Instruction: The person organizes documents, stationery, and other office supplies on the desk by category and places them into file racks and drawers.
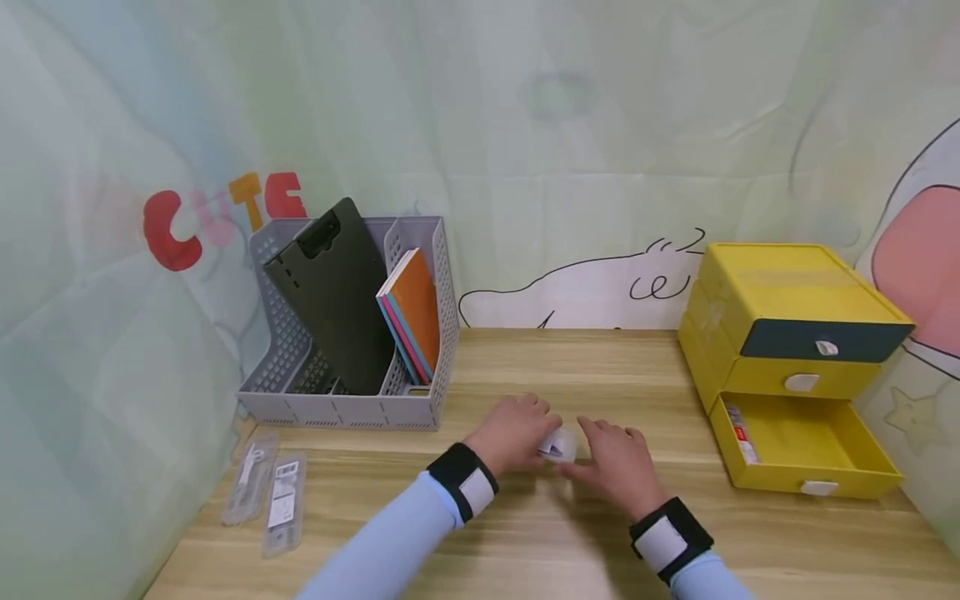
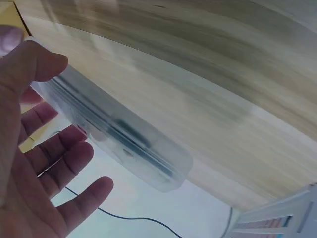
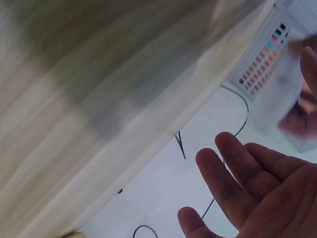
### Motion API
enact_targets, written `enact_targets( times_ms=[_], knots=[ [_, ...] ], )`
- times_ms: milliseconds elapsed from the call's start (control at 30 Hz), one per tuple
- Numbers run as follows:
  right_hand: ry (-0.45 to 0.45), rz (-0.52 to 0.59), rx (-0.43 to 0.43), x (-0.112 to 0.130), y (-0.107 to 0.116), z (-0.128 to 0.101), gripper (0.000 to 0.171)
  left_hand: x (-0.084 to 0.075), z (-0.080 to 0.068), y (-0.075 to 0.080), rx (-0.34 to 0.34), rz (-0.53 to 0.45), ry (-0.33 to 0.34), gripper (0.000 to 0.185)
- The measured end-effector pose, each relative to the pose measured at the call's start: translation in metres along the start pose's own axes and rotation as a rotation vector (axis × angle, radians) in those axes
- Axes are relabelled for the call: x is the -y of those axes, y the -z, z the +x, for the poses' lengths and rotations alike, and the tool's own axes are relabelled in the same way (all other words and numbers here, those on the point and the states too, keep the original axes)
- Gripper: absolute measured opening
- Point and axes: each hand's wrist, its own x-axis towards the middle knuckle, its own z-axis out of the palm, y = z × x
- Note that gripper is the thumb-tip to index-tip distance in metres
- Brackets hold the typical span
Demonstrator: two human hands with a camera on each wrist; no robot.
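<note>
A translucent plastic case (image 1: pixel 558 447) is held just above the table, with something dark inside that I cannot make out. My left hand (image 1: pixel 516 433) pinches it near one end, the thumb (image 2: pixel 47 62) lying over its edge. The other left fingers are spread below the case (image 2: pixel 124 134) in the left wrist view. On its other side is my right hand (image 1: pixel 618 462), fingers apart and nothing gripped. The right fingers (image 3: pixel 237 168) look relaxed in the right wrist view. Whether the right thumb touches the case I cannot tell.
Two more clear cases, one with a white tool (image 1: pixel 251 475) and one with labels (image 1: pixel 283 504), lie at left. A grey organizer (image 1: pixel 337 408) holds a dark clipboard (image 1: pixel 333 292) and notebooks (image 1: pixel 416 308). Right stands a yellow drawer unit (image 1: pixel 810 283), its bottom drawer (image 1: pixel 817 442) pulled out.
</note>
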Motion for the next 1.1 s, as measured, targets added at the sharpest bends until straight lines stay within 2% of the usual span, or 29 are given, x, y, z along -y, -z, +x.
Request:
enact_targets(
  times_ms=[100,267,433,533,600,800,900,1000,1100],
  knots=[
    [0.029,-0.024,-0.030,0.007,-0.004,0.000,0.076,-0.006,0.003,0.003,-0.017,0.009,-0.020,0.058],
    [0.021,-0.037,-0.046,0.013,-0.008,0.000,0.067,-0.010,0.003,0.005,-0.041,-0.013,-0.026,0.063],
    [0.013,-0.034,-0.052,0.012,-0.009,-0.001,0.065,-0.010,0.004,0.003,-0.007,-0.045,0.002,0.061],
    [-0.026,-0.022,-0.035,0.007,-0.008,-0.001,0.063,-0.006,0.004,0.001,0.032,-0.096,0.059,0.059],
    [-0.065,-0.014,-0.031,0.001,-0.006,-0.002,0.060,0.000,0.002,-0.001,0.045,-0.128,0.120,0.057],
    [-0.183,0.024,-0.067,-0.021,0.007,-0.005,0.058,0.022,-0.011,-0.008,0.052,-0.101,0.301,0.052],
    [-0.259,0.051,-0.063,-0.032,0.016,-0.008,0.060,0.031,-0.017,-0.013,0.071,-0.084,0.359,0.050],
    [-0.325,0.064,-0.054,-0.043,0.028,-0.012,0.064,0.037,-0.023,-0.016,0.098,-0.085,0.393,0.049],
    [-0.373,0.061,-0.081,-0.054,0.043,-0.017,0.065,0.043,-0.026,-0.019,0.131,-0.098,0.419,0.049]
  ],
)
